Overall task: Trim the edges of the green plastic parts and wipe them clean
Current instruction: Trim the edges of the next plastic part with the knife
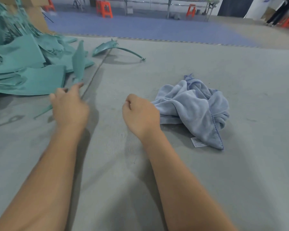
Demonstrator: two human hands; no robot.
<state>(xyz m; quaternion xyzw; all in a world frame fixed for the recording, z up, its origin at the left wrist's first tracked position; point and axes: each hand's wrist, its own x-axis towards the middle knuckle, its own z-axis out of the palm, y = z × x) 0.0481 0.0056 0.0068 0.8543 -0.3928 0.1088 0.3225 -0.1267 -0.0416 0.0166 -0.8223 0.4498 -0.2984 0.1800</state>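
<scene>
On grey matting, left hand [68, 104] reaches open toward green parts [23, 67]; right hand [140, 112] fisted, empty.

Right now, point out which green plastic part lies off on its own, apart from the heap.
The curved green part with the long thin arc, lying alone on the grey mat right of the heap; the others are piled together.
</scene>
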